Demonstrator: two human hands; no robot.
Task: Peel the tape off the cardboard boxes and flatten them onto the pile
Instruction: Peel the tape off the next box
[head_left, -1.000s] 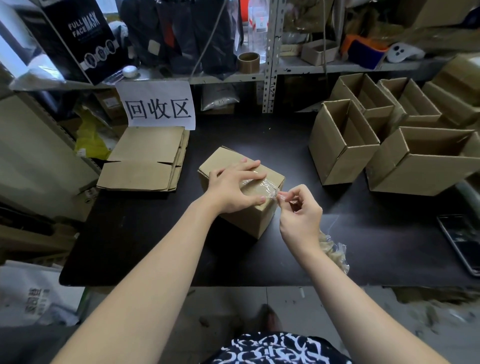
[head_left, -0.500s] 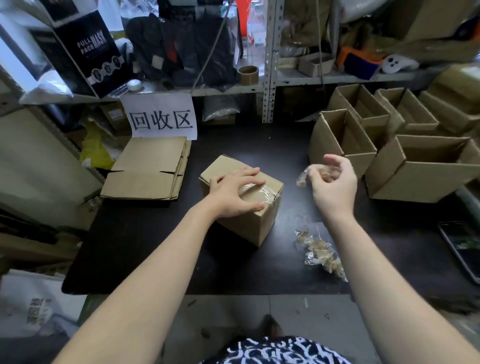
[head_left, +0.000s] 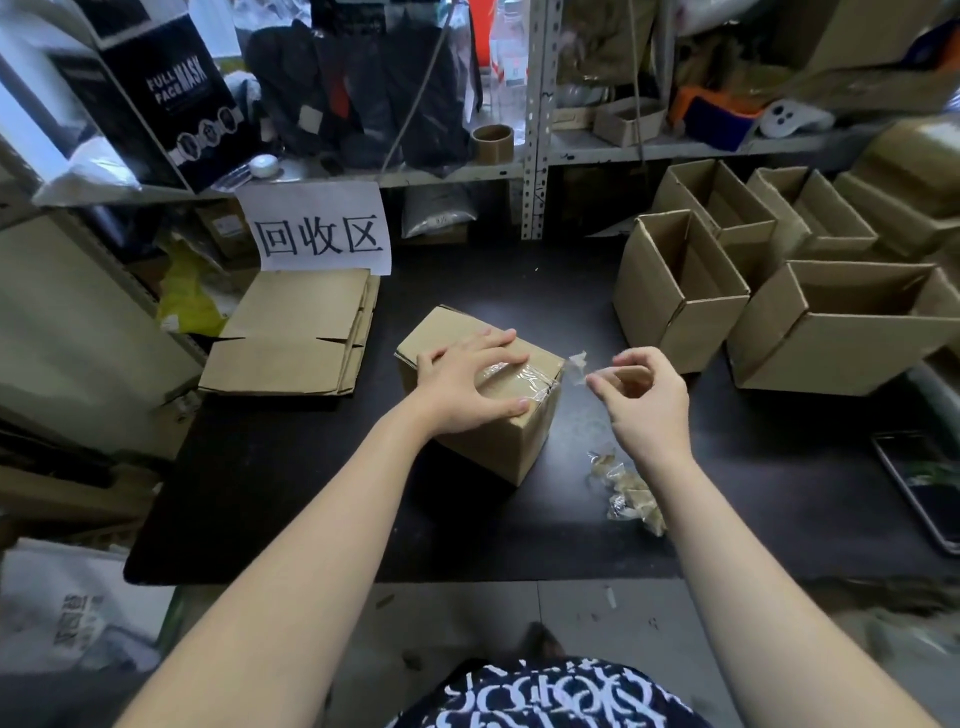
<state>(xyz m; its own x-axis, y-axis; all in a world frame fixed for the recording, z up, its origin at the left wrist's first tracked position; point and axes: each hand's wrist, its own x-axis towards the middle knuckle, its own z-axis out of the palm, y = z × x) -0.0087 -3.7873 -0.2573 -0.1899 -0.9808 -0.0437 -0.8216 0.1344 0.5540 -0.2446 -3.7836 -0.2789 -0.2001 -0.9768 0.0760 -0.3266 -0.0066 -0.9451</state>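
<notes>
- Left hand (head_left: 467, 387) presses, fingers spread, on the box (head_left: 498, 447) on the table (head_left: 291, 467), right of the flat pile (head_left: 296, 332).
- Clear tape (head_left: 511, 371) crosses the box top.
- Right hand (head_left: 641, 402) pinches a strip (head_left: 575, 362) just beside the box's right edge.
- Scraps (head_left: 631, 493) lie under its wrist.
- Open boxes (head_left: 675, 312) stand far right.

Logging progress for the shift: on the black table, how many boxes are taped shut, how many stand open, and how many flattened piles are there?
Taped box: 1
Open boxes: 4
Flattened pile: 1
Total: 6
Cardboard at the far right edge is unclear and not counted.
</notes>
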